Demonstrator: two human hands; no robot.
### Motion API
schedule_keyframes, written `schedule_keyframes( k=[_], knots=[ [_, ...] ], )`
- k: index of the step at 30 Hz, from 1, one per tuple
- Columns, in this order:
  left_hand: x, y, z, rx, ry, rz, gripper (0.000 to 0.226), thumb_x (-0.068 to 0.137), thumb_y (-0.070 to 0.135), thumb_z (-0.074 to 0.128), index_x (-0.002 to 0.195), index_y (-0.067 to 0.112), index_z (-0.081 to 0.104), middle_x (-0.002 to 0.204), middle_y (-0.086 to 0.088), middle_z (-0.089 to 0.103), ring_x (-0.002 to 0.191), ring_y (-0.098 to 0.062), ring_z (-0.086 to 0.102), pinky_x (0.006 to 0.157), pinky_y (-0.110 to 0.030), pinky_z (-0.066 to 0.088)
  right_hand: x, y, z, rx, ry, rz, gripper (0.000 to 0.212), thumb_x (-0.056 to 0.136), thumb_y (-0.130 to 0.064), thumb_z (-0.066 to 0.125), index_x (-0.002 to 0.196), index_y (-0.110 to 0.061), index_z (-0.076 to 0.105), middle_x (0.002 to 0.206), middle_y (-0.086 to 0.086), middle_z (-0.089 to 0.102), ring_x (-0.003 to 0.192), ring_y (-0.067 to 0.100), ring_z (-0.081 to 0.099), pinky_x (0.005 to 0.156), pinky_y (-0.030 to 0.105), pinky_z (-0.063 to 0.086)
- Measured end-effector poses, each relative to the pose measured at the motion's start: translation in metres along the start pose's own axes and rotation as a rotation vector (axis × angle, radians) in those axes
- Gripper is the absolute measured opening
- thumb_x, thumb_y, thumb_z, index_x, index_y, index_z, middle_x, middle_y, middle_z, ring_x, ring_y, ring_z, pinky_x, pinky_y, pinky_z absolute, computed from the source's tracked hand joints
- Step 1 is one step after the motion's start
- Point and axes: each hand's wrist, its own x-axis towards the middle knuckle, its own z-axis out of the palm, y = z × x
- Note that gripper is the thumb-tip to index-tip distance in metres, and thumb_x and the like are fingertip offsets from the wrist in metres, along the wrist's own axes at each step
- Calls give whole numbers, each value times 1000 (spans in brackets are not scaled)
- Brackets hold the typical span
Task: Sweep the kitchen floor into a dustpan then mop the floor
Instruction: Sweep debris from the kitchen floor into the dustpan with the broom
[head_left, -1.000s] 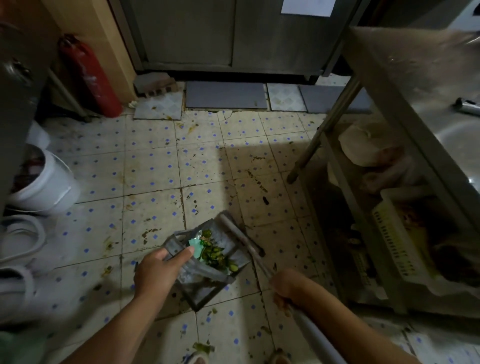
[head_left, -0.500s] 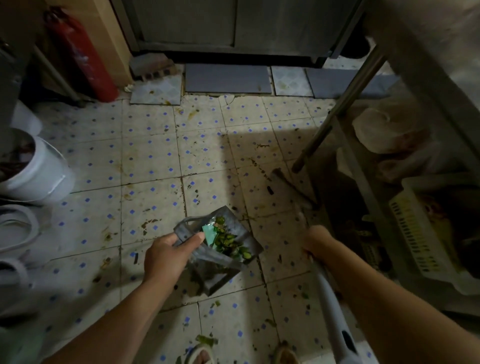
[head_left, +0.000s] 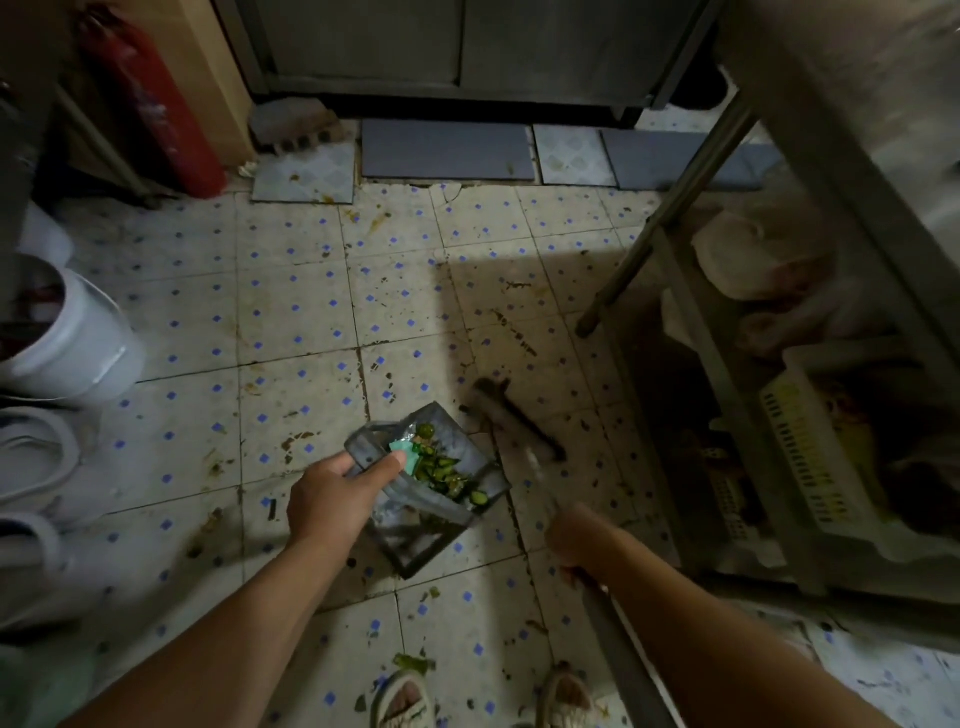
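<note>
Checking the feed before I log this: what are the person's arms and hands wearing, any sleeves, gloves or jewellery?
Both forearms are bare right up to the frame edge, with no sleeves in view. The left hand and right hand have no gloves, and no watch, ring or wristband shows. The picture is dim and the right hand is motion-blurred, so small items could be missed.

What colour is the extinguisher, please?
Red; the extinguisher shows in the head view, top left.

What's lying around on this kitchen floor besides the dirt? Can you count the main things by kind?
Dustpan: 1
Broom: 1
Red fire extinguisher: 1
White bucket: 1
Brick: 1
Yellow basket, on the shelf of the metal table: 1
Total: 6
</note>
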Motion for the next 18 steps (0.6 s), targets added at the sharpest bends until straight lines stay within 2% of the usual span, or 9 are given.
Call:
schedule_keyframes(
  k=[1, 3, 5, 6, 8, 10, 13, 16, 18],
  knots=[
    [-2, 2, -4, 5, 7, 0, 34, 73, 52, 71, 74, 18, 70, 75, -1, 71, 78, -22, 66, 79, -41, 53, -1, -2, 3, 65, -17, 68, 25, 97, -6, 42, 106, 7, 61, 119, 19, 62, 59, 14, 46, 55, 22, 40],
    [-6, 5, -13, 23, 27, 8, 38, 72, 54, 72, 73, 16, 70, 74, -4, 72, 77, -24, 67, 78, -41, 53, -19, -10, 11, -154, -102, -16, 28, 96, -7, 45, 114, 7, 62, 106, 19, 64, 78, 23, 55, 68, 27, 42],
    [-9, 8, -22, 42, 30, 4, 41, 72, 54, 72, 73, 14, 69, 74, -6, 72, 75, -25, 68, 77, -41, 54, -24, -7, 17, -122, -78, -48, 32, 97, -10, 45, 123, 5, 58, 119, 19, 61, 91, 23, 59, 73, 27, 43],
    [-9, 8, -27, 48, 29, -2, 42, 71, 55, 71, 73, 13, 69, 73, -6, 71, 75, -26, 68, 77, -41, 54, -28, -3, 17, -102, -72, -55, 33, 98, -11, 43, 125, 4, 55, 122, 19, 61, 82, 21, 60, 67, 23, 47],
    [-8, 6, -34, 55, 30, -6, 47, 69, 58, 71, 75, 11, 69, 74, -9, 71, 75, -29, 69, 77, -43, 54, -38, 7, 13, 58, -14, -54, 28, 99, -12, 41, 115, 3, 58, 98, 19, 65, 58, 14, 51, 47, 16, 45],
    [-8, 3, -36, 62, 25, -5, 49, 70, 58, 70, 78, 9, 69, 76, -11, 71, 75, -29, 69, 75, -42, 55, -40, 9, 4, 96, 20, 8, 21, 98, -12, 41, 88, -7, 58, 69, 6, 52, 56, 13, 48, 44, 15, 39],
    [-7, 1, -35, 48, 14, -10, 41, 73, 52, 71, 76, 11, 69, 74, -7, 72, 74, -25, 69, 76, -40, 56, -28, 6, -15, 41, 113, 83, 17, 99, -11, 41, 86, -4, 48, 64, 2, 46, 55, 11, 49, 34, 12, 36],
    [-1, -3, -31, 40, -5, -10, 47, 70, 57, 70, 77, 11, 68, 76, -7, 72, 77, -26, 69, 78, -45, 57, -6, 4, -35, 15, 139, 97, 28, 100, -10, 40, 75, -2, 50, 66, 4, 46, 72, 15, 55, 51, 17, 42],
    [5, -6, -25, 36, -13, -2, 45, 70, 58, 70, 75, 12, 68, 75, -6, 72, 76, -26, 69, 79, -47, 56, 11, 6, -46, 0, 172, 46, 25, 100, -9, 38, 88, 1, 58, 71, 7, 54, 89, 21, 58, 66, 22, 47]
  ],
)
